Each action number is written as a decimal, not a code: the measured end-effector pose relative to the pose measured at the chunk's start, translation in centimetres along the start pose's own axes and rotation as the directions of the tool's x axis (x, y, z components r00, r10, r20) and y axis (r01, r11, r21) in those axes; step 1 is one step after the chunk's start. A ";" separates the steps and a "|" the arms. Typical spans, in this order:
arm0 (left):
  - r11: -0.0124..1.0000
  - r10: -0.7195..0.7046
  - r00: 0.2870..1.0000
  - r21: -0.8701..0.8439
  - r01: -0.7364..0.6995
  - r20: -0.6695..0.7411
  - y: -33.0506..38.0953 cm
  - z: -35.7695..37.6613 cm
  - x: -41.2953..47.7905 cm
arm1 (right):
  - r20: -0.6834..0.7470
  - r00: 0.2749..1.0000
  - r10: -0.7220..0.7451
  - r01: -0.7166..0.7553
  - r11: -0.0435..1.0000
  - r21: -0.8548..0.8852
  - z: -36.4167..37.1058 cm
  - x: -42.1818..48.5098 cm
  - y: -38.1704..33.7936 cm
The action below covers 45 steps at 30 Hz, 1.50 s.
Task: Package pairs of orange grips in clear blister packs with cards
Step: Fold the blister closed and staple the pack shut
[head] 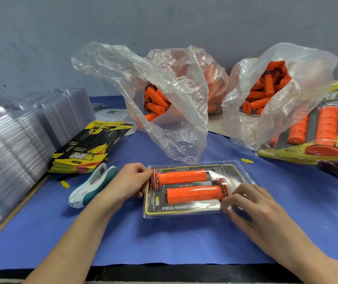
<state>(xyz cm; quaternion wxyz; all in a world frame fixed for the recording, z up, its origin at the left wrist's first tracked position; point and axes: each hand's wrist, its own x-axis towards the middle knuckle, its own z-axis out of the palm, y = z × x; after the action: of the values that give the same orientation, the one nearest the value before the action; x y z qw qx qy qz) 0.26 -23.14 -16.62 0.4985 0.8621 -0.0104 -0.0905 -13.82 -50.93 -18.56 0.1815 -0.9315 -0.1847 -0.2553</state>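
In one blister pack (184, 213), two orange grips (181, 176); behind, two bags (170, 83).

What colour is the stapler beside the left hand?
The stapler is white with teal, best seen in the head view.

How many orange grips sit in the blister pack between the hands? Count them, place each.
2: far grip and near grip lie side by side in the pack, flanges at opposite ends; none looks hidden.
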 end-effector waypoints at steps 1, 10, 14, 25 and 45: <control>1.000 0.000 1.000 -0.012 -0.001 -0.021 0.1 0.2 -0.1 | -0.007 1.000 0.003 -0.003 1.000 -0.003 0.0 0.0 0.0; 0.992 -0.104 0.988 -0.062 0.112 0.117 0.5 -0.5 -3.4 | -0.001 1.000 -0.016 0.016 0.999 -0.033 0.5 -0.3 0.0; 0.986 0.060 0.996 0.156 -0.050 -0.061 0.2 0.2 -3.0 | -0.040 0.998 -0.042 0.041 0.999 -0.030 0.9 -0.4 0.3; 0.980 0.004 0.998 0.198 0.007 -0.056 -0.5 0.1 -4.2 | -0.119 0.988 -0.098 0.084 0.990 -0.114 1.8 -0.2 0.1; 0.999 0.046 0.998 0.023 -0.045 -0.044 -0.9 -0.3 -4.0 | -0.157 0.973 -0.172 0.120 0.948 -0.294 1.7 0.5 1.0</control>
<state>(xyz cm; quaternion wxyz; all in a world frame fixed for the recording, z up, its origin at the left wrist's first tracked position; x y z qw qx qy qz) -3.72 -22.01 -16.64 0.4910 0.8689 -0.0196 -0.0598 -12.29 -50.93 -19.84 0.0432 -0.9046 -0.1976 -0.3753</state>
